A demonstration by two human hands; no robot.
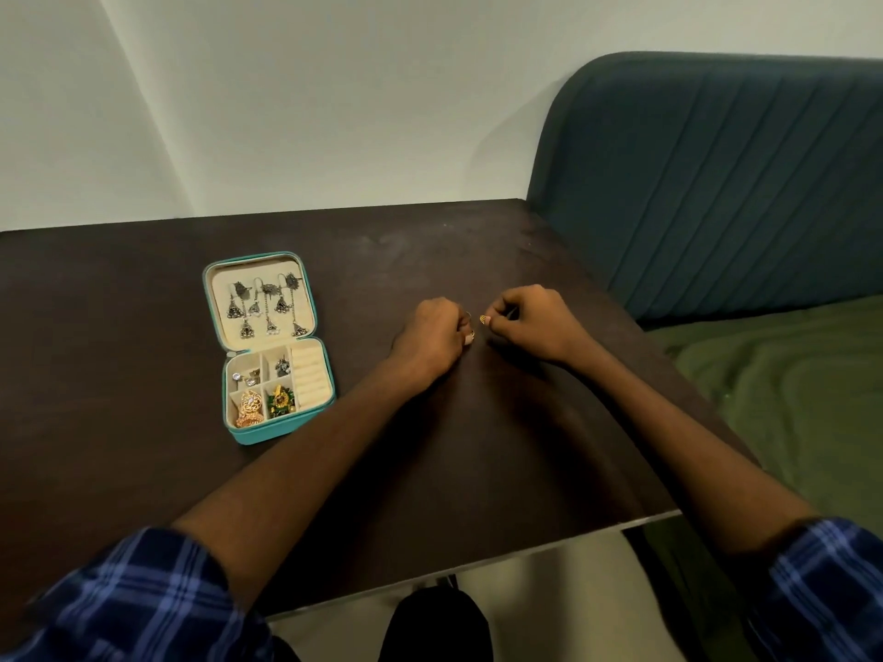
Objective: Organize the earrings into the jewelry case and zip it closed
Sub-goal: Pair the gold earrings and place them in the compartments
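A teal jewelry case [267, 434] lies open on the dark table [143, 327], left of my hands. Several dark silver drop earrings [265, 305] hang in its lid. Its lower tray holds a gold filigree earring [249, 407], a green and gold piece [279, 400] and small studs [243, 375]. My right hand [535, 324] pinches a small gold earring [485, 319] at its fingertips. My left hand [435, 334] is curled and holds a small gold piece [469, 334] close to the right hand; what exactly it is I cannot make out.
A dark green padded headboard [716, 183] and a green bedsheet [788, 398] stand right of the table. The wall [334, 112] runs along the table's far edge. The near table edge [478, 563] lies under my forearms, with floor below.
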